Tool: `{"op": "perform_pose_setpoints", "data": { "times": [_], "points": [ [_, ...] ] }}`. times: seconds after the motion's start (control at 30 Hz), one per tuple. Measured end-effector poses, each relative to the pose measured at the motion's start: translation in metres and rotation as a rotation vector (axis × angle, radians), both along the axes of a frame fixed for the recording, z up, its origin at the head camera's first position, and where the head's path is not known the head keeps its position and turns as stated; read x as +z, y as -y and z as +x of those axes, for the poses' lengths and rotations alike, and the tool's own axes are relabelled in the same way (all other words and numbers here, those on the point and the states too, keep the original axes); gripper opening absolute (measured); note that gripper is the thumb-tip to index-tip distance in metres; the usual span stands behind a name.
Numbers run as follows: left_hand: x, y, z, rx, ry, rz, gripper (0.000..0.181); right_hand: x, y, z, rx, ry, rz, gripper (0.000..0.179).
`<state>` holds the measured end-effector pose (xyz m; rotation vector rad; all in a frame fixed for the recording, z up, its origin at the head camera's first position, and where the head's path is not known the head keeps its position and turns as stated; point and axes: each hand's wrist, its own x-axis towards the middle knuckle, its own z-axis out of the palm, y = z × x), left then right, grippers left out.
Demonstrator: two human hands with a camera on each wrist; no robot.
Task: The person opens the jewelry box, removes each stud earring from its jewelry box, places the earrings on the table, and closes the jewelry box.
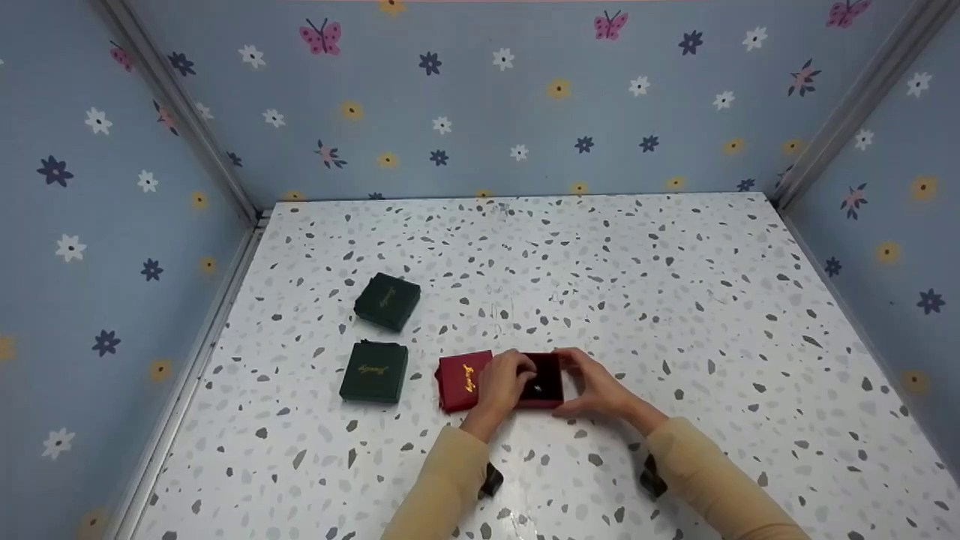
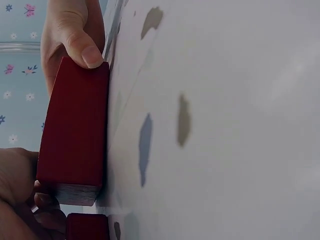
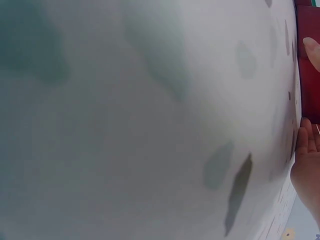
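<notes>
Both hands are at the open red box [image 1: 541, 403] on the speckled table [image 1: 697, 315]: the right hand [image 1: 600, 388] grips its right end, thumb and fingers spread across the corners; the left hand [image 1: 501, 382] curls over the left edge, its hold, if any, hidden. Inside, a small shiny item [image 1: 538, 388] sits in dark lining; a careless fingertip could knock it loose. Just left lies a red lettered lid [image 1: 454, 381]; beyond, two green boxes [image 1: 375, 373] look closed, contents unseen.
</notes>
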<state>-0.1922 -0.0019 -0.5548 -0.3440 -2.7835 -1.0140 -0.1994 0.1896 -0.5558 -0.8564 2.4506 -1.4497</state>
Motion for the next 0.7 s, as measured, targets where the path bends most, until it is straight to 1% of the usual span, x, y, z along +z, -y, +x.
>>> {"op": "perform_pose_setpoints", "data": {
  "times": [0.1,0.17,0.3,0.43,0.67,0.7],
  "points": [
    [-0.001,0.0,0.0,0.01,0.005,0.008,0.004,-0.011,-0.003,-0.004,-0.01,-0.009,0.024,0.088],
    [-0.001,0.0,-0.001,0.015,0.009,0.014,0.004,-0.016,-0.004,-0.006,-0.015,0.0,0.028,0.089],
    [-0.001,-0.001,-0.001,0.033,0.023,0.027,0.003,-0.017,-0.005,-0.007,-0.017,0.021,0.025,0.09],
    [0.0,-0.002,-0.002,0.051,0.039,0.022,0.003,-0.016,-0.005,-0.007,-0.029,0.045,0.045,0.091],
    [0.0,-0.003,-0.002,0.057,0.047,0.009,0.004,0.019,0.004,0.006,0.006,0.039,0.022,0.086],
    [0.0,-0.003,-0.001,0.057,0.048,0.007,0.004,0.019,0.004,0.006,0.009,0.036,0.024,0.086]
  ]
}}
